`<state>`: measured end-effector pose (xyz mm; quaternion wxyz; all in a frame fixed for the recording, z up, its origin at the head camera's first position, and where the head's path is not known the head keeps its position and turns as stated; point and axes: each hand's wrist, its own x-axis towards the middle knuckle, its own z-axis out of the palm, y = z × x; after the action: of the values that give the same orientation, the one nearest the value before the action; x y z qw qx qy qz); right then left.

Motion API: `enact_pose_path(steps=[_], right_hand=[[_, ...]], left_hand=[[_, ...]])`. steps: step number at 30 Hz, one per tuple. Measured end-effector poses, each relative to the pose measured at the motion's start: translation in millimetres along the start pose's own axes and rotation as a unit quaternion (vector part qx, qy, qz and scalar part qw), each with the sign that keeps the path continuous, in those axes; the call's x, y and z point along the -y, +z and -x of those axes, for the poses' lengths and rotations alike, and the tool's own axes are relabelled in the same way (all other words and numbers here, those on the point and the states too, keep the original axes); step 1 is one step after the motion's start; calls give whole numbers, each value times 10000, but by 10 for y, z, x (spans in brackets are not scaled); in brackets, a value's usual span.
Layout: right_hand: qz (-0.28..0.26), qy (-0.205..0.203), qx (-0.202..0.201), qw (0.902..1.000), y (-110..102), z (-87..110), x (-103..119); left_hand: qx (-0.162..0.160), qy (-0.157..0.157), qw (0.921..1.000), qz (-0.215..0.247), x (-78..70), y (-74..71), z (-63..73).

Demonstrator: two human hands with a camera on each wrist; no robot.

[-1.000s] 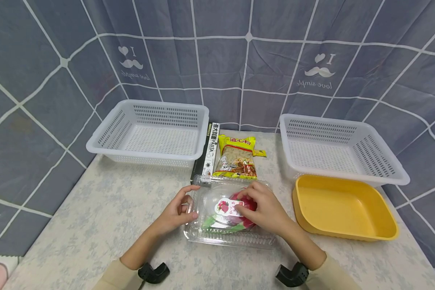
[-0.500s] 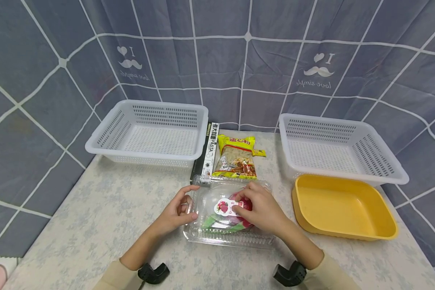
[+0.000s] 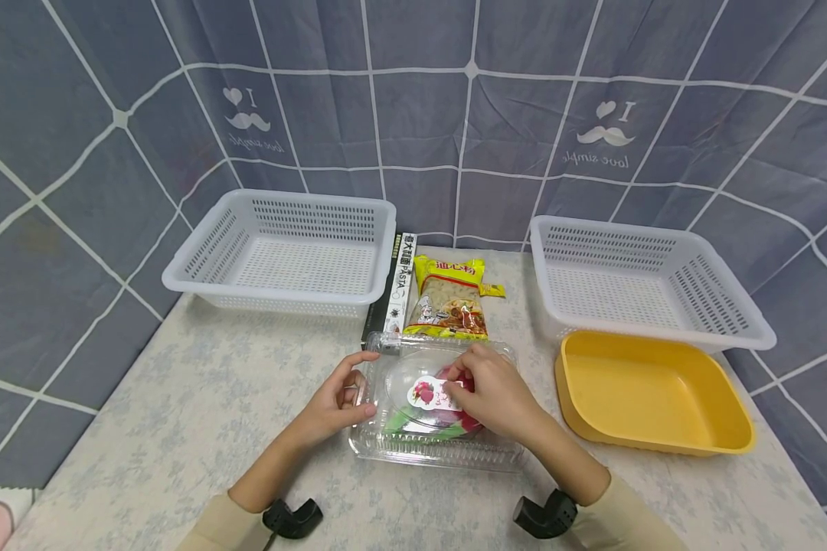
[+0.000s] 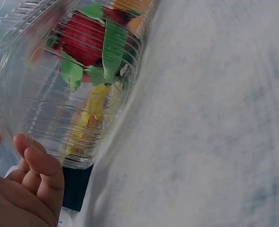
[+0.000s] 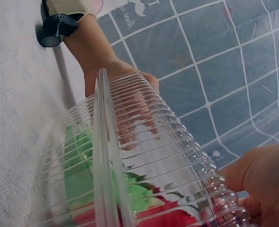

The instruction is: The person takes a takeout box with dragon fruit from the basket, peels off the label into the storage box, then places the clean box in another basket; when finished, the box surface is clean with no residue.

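A clear plastic clamshell box (image 3: pixel 437 455) lies on the cloth, its lid down. Inside it is a red and green dragon fruit (image 4: pixel 82 40), seen through the ridged wall. A white sticker with a fruit picture (image 3: pixel 423 393) sits on the lid. My left hand (image 3: pixel 334 402) holds the box's left side, thumb at the front and index finger towards the back corner. Over the lid, my right hand (image 3: pixel 499 390) has its thumb and index tips close together on the right part of the sticker, partly covering it. Whether they pinch or only press it cannot be told.
Behind the box lie a yellow pasta bag (image 3: pixel 448 298) and a black and white pasta box (image 3: pixel 393 291). White perforated baskets stand at back left (image 3: pixel 282 298) and back right (image 3: pixel 661 333). A yellow tub (image 3: pixel 655 440) stands at the right.
My right thumb and index tips have drawn closer together over the sticker, and the right hand and wrist have shifted slightly left. My left hand and the box stay in place.
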<state>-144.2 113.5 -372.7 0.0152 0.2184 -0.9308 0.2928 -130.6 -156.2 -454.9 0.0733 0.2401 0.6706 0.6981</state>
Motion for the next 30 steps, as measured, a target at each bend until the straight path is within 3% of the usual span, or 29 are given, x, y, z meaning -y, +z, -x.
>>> enact_pose_path(steps=[6, 30], right_hand=[[19, 57, -42, 10000, -5, -5, 1], [113, -541, -310, 9980, -85, 79, 0]], left_hand=[[-14, -17, 10000, -18, -3, 1, 0], [46, 149, 9998, 138, -16, -10, -5]])
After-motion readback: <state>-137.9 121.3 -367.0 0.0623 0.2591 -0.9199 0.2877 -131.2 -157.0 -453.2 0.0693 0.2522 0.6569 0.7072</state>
